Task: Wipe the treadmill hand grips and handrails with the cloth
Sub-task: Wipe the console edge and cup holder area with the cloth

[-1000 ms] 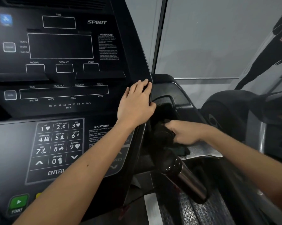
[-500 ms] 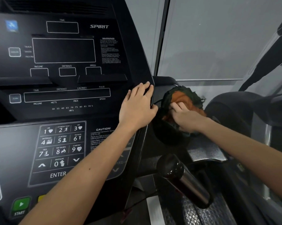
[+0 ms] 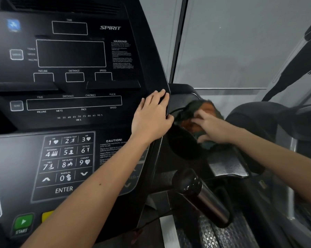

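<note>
Cloth [image 3: 207, 108] bunched over cup holder [image 3: 181, 147] rim, right grip [image 3: 213, 128] pressing it

My left grip [image 3: 151, 120] and right grip [image 3: 212, 128] bare, forearms bare too; small dark mole [image 3: 100, 184] on left forearm [image 3: 86, 197], 7 o'clock.

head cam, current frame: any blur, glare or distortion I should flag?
Head view: the right hand and cloth are motion-smeared, while the left hand and keypad are sharp. Head view: the scene is dim, highlights glint on the chrome grip, and the wide-angle lens bows the window post.
</note>
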`<state>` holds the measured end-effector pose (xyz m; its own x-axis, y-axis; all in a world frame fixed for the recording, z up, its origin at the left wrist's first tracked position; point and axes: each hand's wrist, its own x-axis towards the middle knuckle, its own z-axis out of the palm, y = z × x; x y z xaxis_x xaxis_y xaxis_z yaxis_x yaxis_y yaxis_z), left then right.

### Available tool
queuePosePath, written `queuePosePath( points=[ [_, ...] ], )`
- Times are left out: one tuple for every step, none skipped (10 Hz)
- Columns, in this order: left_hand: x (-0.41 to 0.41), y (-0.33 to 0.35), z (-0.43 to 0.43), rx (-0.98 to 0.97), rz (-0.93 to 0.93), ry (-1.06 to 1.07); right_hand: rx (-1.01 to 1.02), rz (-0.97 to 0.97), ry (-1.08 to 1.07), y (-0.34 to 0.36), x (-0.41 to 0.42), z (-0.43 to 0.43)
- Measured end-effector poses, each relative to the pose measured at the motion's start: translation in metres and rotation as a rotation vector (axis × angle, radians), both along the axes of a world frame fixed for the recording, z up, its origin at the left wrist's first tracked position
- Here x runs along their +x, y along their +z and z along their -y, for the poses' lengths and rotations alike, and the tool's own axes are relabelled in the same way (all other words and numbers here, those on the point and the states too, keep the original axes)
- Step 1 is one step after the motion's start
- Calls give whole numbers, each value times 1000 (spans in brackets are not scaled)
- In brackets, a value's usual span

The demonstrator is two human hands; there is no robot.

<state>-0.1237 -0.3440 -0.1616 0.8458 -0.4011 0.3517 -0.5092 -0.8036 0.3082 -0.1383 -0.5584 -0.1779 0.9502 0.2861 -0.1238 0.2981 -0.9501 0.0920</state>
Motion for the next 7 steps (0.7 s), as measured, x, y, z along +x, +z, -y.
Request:
queuePosePath(
  points=[
    [0, 1, 0, -3, -5, -3, -11, 71, -4, -7, 6, -5],
    [1, 1, -1, -4, -9, -3, 52, 92, 9, -22, -16, 3],
    [1, 0, 0, -4, -9, -2, 139, 40, 11, -30, -50, 8],
    [2, -1, 0, -8, 2, 0, 363, -83, 24, -27, -79, 3],
    [2, -1, 0, -3, 9, 2, 592, -291, 17, -20, -82, -17],
    [2, 0, 1, -1, 7, 2, 713, -376, -9, -25, -70, -43],
    [2, 0, 1, -1, 8, 6, 780, -344, 53, -35, -54, -70]
  ],
)
